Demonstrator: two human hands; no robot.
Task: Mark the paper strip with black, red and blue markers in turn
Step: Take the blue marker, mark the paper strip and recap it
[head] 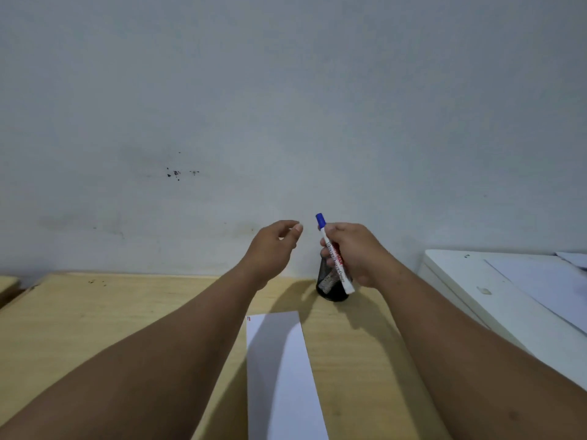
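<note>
Paper strip (281, 369) flat on wooden table (95, 328), small red and blue marks at far left corner. Above it, blue-capped marker (333, 252) gripped in right hand (355, 254), over black mesh holder (330, 289). Left hand (273, 249) raised nearby, fingers loosely curled, empty.

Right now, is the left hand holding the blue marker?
No, the blue marker is gripped in the right hand, while the left hand is raised beside it with nothing in its fingers.
</note>
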